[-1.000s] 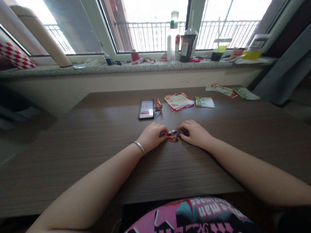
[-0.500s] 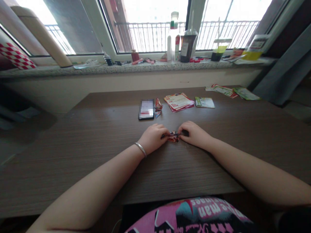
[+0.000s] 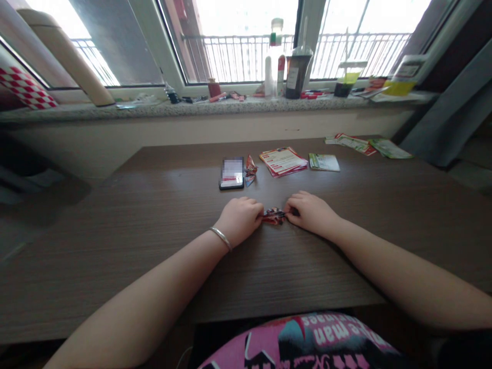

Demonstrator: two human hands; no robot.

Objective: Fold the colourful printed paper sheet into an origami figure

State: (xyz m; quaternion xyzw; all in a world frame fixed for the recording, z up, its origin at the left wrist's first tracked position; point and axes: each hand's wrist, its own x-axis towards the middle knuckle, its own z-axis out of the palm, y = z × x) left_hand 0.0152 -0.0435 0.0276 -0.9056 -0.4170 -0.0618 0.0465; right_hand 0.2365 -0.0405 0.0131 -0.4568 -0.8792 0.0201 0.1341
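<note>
A small pleated piece of printed paper (image 3: 273,216), reddish with dark and pale patches, lies between my hands low over the table. At its left end my left hand (image 3: 242,218) has its fingers closed on the paper; a silver bangle circles that wrist. The thumb and forefinger of my right hand (image 3: 307,211) pinch the other end. Both hands rest on the wooden table (image 3: 246,277). Fingers cover the two ends of the paper. Beyond my left hand, a similar folded paper piece (image 3: 250,170) lies against the right side of a phone (image 3: 231,173).
A stack of printed cards (image 3: 283,161) lies beyond my hands, with a green-and-white packet (image 3: 324,162) to its right. More flat packets (image 3: 390,148) lie at the far right corner. Bottles and cups, including a dark-filled cup (image 3: 298,74), line the granite windowsill (image 3: 230,106).
My left hand has shifted slightly left and its fingers have curled in more, so more of the paper shows. My right hand has moved slightly right, still pinching the paper.
</note>
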